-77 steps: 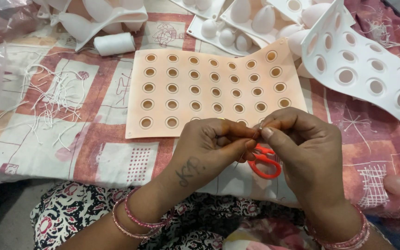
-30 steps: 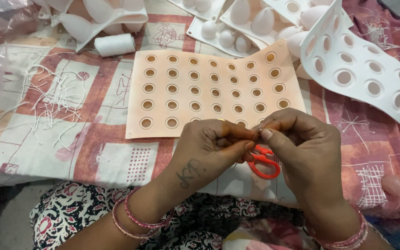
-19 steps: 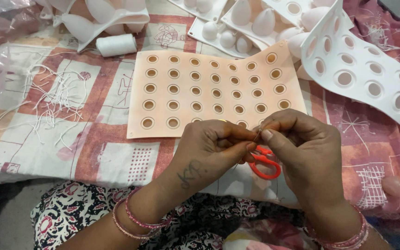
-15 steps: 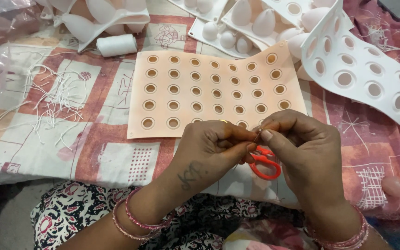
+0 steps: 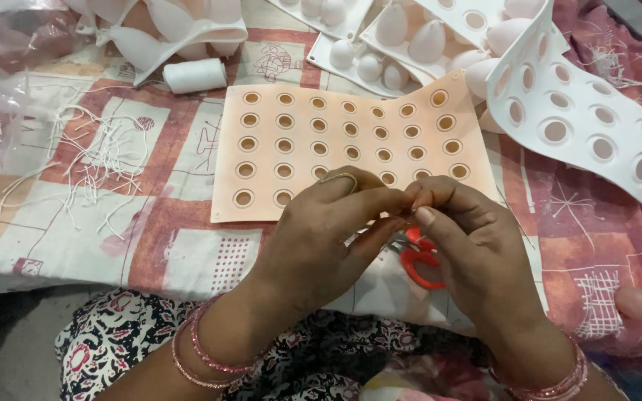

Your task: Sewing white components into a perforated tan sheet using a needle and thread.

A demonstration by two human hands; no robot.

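Observation:
My left hand (image 5: 321,230) and my right hand (image 5: 477,245) meet at the fingertips just in front of an orange silicone mould (image 5: 265,156). Thumbs and forefingers are pinched together, and whatever lies between them is too small to see. A ring sits on a left finger and bangles on both wrists. Red-handled scissors (image 5: 421,261) lie on the cloth right under my hands, partly covered by them. The orange mould is flat, with rows of small round cavities.
A white thread spool (image 5: 195,75) lies behind the mould's left end. Several cut white threads (image 5: 98,160) are scattered at the left by a clear plastic bag (image 5: 1,89). White egg-shaped moulds (image 5: 380,44) and a white sheet with round holes (image 5: 577,119) crowd the back right.

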